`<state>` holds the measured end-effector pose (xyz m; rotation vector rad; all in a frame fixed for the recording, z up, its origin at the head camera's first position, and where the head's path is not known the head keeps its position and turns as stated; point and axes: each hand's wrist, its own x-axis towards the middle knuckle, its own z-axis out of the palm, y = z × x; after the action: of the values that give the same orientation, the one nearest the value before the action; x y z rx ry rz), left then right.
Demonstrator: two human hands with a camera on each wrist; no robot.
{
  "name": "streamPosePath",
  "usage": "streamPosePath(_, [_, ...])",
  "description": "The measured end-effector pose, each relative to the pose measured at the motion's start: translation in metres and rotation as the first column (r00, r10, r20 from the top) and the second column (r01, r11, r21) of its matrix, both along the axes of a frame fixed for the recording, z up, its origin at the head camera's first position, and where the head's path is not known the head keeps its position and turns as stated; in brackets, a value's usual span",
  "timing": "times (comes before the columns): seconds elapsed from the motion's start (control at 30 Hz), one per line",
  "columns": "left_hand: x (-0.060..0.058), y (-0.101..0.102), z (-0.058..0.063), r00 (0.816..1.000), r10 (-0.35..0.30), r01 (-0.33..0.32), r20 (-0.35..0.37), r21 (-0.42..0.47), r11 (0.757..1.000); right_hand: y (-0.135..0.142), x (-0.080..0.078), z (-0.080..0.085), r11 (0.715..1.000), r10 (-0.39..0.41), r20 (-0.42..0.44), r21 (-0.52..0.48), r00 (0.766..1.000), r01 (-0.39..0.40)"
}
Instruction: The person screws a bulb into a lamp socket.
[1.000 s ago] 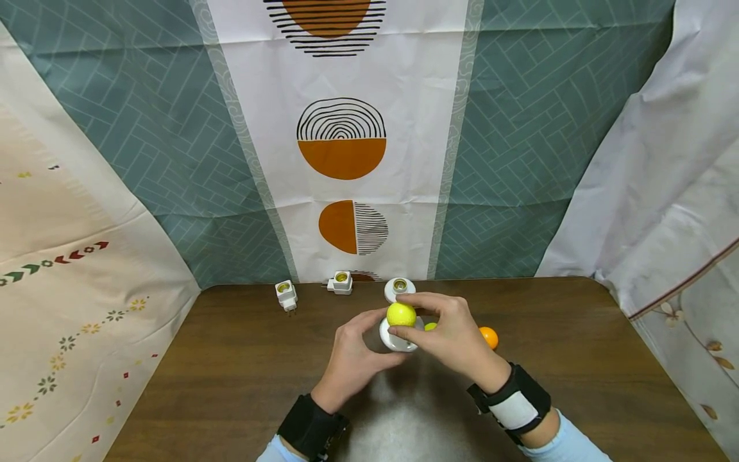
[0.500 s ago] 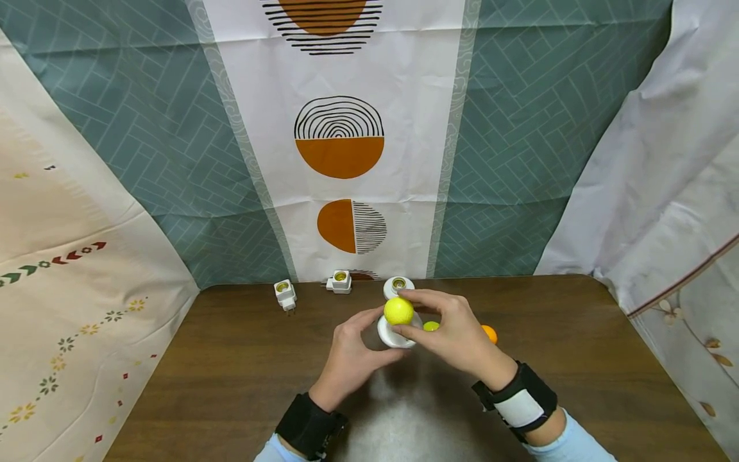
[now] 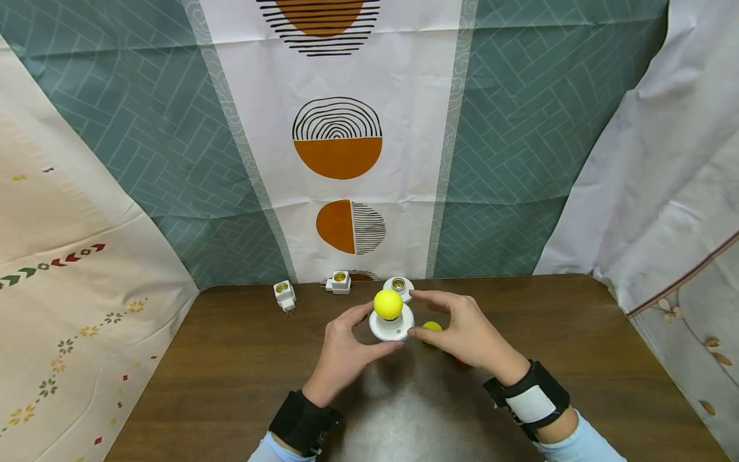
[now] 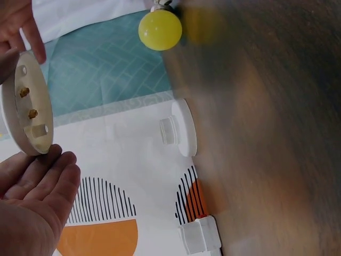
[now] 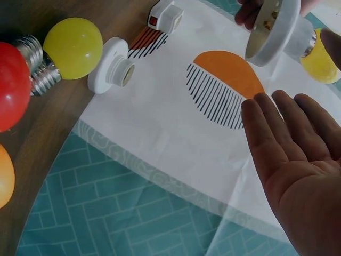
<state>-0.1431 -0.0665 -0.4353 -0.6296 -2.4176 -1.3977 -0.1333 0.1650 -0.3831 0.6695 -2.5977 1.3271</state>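
Note:
My left hand (image 3: 343, 350) holds a round white lamp holder (image 3: 392, 331) by its rim, raised above the table. A yellow bulb (image 3: 388, 304) sits upright in its socket. In the left wrist view the underside of this lamp holder (image 4: 40, 120) shows, with brass terminals, and the fingertips support its edge. My right hand (image 3: 467, 330) is just to the right, fingers spread and apart from the bulb. From the right wrist view, the right hand (image 5: 298, 144) has straight fingers and an empty palm, with the yellow bulb (image 5: 321, 58) beyond the fingertips.
A second white lamp holder (image 5: 106, 69) stands at the table's back edge, its socket empty. Another yellow bulb (image 3: 432, 328), a red bulb (image 5: 10, 88) and an orange bulb (image 5: 4, 176) lie on the right. Two white plug-in sockets (image 3: 285, 295) are at the back left.
My right hand has let go of the yellow bulb and drawn back to the right. The left hand has shifted slightly left and up with the lamp holder and bulb.

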Motion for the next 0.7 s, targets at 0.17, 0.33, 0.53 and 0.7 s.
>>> streamPosePath(0.17, [0.000, -0.001, -0.001, 1.000, 0.000, 0.000, 0.006, 0.009, 1.000, 0.002, -0.004, -0.007, 1.000, 0.027, 0.030, -0.010, 0.999, -0.027])
streamPosePath(0.33, [0.001, 0.000, -0.001, 1.000, -0.020, 0.019, 0.023, 0.022, 1.000, 0.002, -0.007, -0.014, 0.999, 0.051, 0.067, -0.014, 0.996, -0.050])
streamPosePath(0.53, [0.003, 0.001, 0.002, 0.999, -0.045, 0.044, 0.025, 0.027, 0.999, -0.003, -0.010, -0.021, 0.996, 0.087, 0.107, -0.017, 0.990, -0.086])
streamPosePath(0.7, [0.004, 0.001, 0.001, 0.997, -0.065, 0.065, 0.030, 0.016, 0.998, -0.005, -0.011, -0.022, 0.994, 0.105, 0.115, -0.012, 0.988, -0.105])
